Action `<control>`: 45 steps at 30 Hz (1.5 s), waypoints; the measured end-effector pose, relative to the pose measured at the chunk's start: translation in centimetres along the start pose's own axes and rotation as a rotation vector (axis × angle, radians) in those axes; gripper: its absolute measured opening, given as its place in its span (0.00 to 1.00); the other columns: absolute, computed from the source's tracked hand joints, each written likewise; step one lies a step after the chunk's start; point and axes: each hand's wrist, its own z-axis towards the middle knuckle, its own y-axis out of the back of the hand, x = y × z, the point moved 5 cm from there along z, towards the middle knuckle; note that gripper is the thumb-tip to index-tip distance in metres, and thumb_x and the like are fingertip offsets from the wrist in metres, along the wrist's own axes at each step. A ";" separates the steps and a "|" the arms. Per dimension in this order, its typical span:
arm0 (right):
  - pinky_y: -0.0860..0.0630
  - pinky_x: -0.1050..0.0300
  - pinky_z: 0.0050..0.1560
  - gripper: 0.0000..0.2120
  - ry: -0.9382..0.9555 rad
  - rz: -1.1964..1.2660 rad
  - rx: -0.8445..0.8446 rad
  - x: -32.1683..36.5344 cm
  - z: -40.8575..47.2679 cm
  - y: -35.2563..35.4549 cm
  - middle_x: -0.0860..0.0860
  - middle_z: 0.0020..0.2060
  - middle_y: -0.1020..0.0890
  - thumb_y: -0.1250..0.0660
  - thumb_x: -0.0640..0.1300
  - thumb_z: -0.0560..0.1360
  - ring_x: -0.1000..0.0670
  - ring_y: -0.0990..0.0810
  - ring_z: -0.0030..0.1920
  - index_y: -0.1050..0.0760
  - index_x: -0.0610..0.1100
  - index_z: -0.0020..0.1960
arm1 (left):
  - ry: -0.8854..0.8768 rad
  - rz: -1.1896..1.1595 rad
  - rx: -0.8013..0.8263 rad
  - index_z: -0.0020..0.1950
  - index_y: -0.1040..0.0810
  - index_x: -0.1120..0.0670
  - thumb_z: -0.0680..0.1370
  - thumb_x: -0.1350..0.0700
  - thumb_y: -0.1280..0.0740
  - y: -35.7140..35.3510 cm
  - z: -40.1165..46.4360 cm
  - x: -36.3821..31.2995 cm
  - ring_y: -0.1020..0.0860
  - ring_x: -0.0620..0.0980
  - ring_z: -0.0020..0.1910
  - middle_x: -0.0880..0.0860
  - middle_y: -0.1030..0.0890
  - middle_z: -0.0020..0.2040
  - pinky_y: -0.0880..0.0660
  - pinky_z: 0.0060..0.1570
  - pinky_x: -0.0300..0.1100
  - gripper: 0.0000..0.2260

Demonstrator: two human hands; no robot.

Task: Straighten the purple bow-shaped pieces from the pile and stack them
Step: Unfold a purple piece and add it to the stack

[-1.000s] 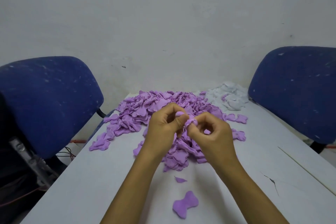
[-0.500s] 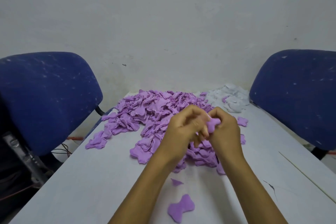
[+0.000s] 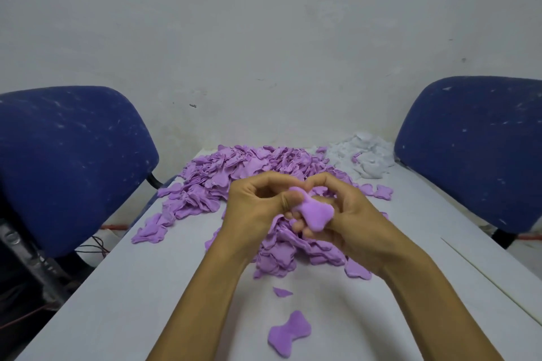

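Observation:
A large pile of purple bow-shaped pieces (image 3: 234,176) covers the far middle of the white table (image 3: 123,287). Above the pile's near edge, my left hand (image 3: 258,208) and my right hand (image 3: 349,220) both pinch one purple bow piece (image 3: 315,214), which lies nearly flat between the fingers. One flattened purple bow (image 3: 289,333) rests alone on the table near me, between my forearms. A small purple scrap (image 3: 281,291) lies just beyond it.
A heap of white pieces (image 3: 363,157) sits at the table's far right corner. Blue chairs stand at the left (image 3: 67,161) and at the right (image 3: 475,149). A white wall (image 3: 264,38) closes the far side. Cables lie on the floor to the left.
The crumpled piece between my fingers has opened into a flat bow shape. Both hands have dropped slightly toward me over the pile's near edge.

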 end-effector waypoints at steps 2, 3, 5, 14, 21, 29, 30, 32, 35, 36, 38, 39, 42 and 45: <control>0.17 0.53 0.44 0.13 -0.028 0.043 0.015 0.3 -0.3 0.5 0.41 0.51 0.15 0.33 0.38 0.76 0.41 0.15 0.50 0.24 0.44 0.60 | -0.030 0.070 -0.106 0.42 0.15 0.54 0.67 0.65 0.24 1.0 0.3 -0.1 0.18 0.51 0.38 0.54 0.15 0.38 0.20 0.39 0.43 0.07; 0.17 0.51 0.44 0.12 -0.024 0.017 -0.012 0.4 -0.3 0.6 0.42 0.53 0.16 0.32 0.41 0.77 0.40 0.15 0.51 0.23 0.46 0.60 | -0.039 0.105 -0.134 0.43 0.16 0.55 0.68 0.66 0.24 1.2 0.4 0.0 0.18 0.51 0.38 0.54 0.16 0.39 0.19 0.40 0.43 0.08; 0.17 0.53 0.43 0.12 0.045 -0.143 -0.101 0.7 0.0 0.4 0.45 0.52 0.16 0.29 0.43 0.75 0.43 0.14 0.49 0.20 0.47 0.58 | -0.035 0.121 -0.156 0.44 0.16 0.55 0.68 0.65 0.24 1.3 0.3 0.1 0.18 0.50 0.38 0.55 0.16 0.39 0.20 0.38 0.41 0.08; 0.19 0.61 0.41 0.04 0.305 -0.281 -0.380 1.8 0.3 0.3 0.44 0.40 0.14 0.27 0.36 0.73 0.48 0.14 0.42 0.18 0.38 0.48 | 0.304 -0.032 0.126 0.50 0.15 0.52 0.70 0.57 0.24 -0.2 -0.2 1.8 0.23 0.48 0.39 0.52 0.18 0.42 0.27 0.37 0.38 0.10; 0.21 0.61 0.38 0.02 0.136 -0.038 -0.390 1.0 0.3 0.6 0.37 0.40 0.18 0.27 0.37 0.73 0.49 0.18 0.36 0.18 0.38 0.44 | 0.405 -0.221 0.194 0.51 0.17 0.61 0.71 0.62 0.30 -0.7 -0.5 2.2 0.34 0.45 0.31 0.49 0.30 0.33 0.36 0.29 0.34 0.10; 0.22 0.60 0.32 0.03 0.160 0.006 -0.485 1.7 0.1 1.4 0.44 0.30 0.20 0.27 0.34 0.71 0.49 0.22 0.31 0.19 0.37 0.39 | 0.561 -0.357 0.334 0.42 0.31 0.57 0.67 0.52 0.29 -2.5 -1.6 1.5 0.40 0.47 0.28 0.54 0.41 0.33 0.43 0.25 0.36 0.14; 0.22 0.60 0.32 0.03 0.179 -0.015 -0.474 1.9 0.0 1.2 0.45 0.30 0.19 0.27 0.34 0.71 0.49 0.21 0.31 0.19 0.37 0.39 | 0.535 -0.280 0.321 0.40 0.31 0.57 0.68 0.52 0.29 -2.4 -1.5 1.3 0.40 0.47 0.28 0.55 0.43 0.34 0.43 0.26 0.37 0.13; 0.22 0.61 0.33 0.02 0.223 -0.052 -0.453 2.2 -0.2 0.8 0.45 0.30 0.18 0.26 0.36 0.71 0.50 0.21 0.30 0.18 0.38 0.40 | 0.441 -0.155 0.283 0.38 0.29 0.62 0.70 0.53 0.30 -1.8 -1.0 0.7 0.36 0.48 0.30 0.59 0.42 0.36 0.37 0.29 0.37 0.14; 0.21 0.62 0.36 0.04 0.262 -0.110 -0.424 2.5 -0.5 0.4 0.45 0.34 0.16 0.26 0.41 0.71 0.50 0.18 0.33 0.16 0.41 0.44 | 0.293 -0.089 0.205 0.44 0.25 0.63 0.71 0.57 0.28 -1.0 -0.3 0.4 0.25 0.51 0.39 0.60 0.27 0.40 0.24 0.39 0.40 0.11; 0.21 0.62 0.37 0.05 0.268 -0.130 -0.416 2.5 -0.5 0.3 0.46 0.35 0.15 0.26 0.43 0.71 0.51 0.17 0.34 0.16 0.41 0.45 | 0.262 -0.081 0.166 0.44 0.24 0.61 0.71 0.59 0.27 -0.7 -0.2 0.5 0.23 0.51 0.41 0.58 0.23 0.41 0.23 0.43 0.41 0.09; 0.21 0.63 0.38 0.05 0.286 -0.152 -0.423 2.5 -0.6 0.3 0.48 0.35 0.15 0.27 0.43 0.73 0.52 0.16 0.35 0.17 0.42 0.47 | 0.227 -0.110 0.087 0.47 0.21 0.57 0.74 0.62 0.27 -0.4 -0.1 0.8 0.20 0.50 0.41 0.54 0.19 0.42 0.21 0.45 0.42 0.05; 0.21 0.63 0.38 0.05 0.294 -0.144 -0.433 2.4 -0.6 0.3 0.48 0.35 0.15 0.27 0.42 0.73 0.52 0.16 0.35 0.17 0.41 0.47 | 0.224 -0.137 0.053 0.49 0.20 0.58 0.74 0.62 0.28 -0.3 -0.1 0.9 0.20 0.50 0.40 0.54 0.18 0.42 0.21 0.44 0.42 0.05; 0.20 0.63 0.37 0.03 0.285 -0.137 -0.454 2.2 -0.4 0.5 0.49 0.34 0.16 0.28 0.40 0.74 0.52 0.17 0.34 0.17 0.41 0.47 | 0.196 -0.125 -0.059 0.49 0.18 0.59 0.72 0.60 0.28 0.3 0.1 0.9 0.19 0.49 0.37 0.55 0.17 0.39 0.22 0.39 0.39 0.07; 0.20 0.60 0.36 0.02 0.250 -0.137 -0.455 1.9 0.0 0.7 0.52 0.30 0.19 0.30 0.38 0.76 0.53 0.20 0.31 0.19 0.40 0.47 | 0.071 0.043 -0.219 0.44 0.17 0.56 0.72 0.60 0.27 1.1 0.3 0.5 0.23 0.47 0.30 0.51 0.19 0.32 0.24 0.34 0.39 0.02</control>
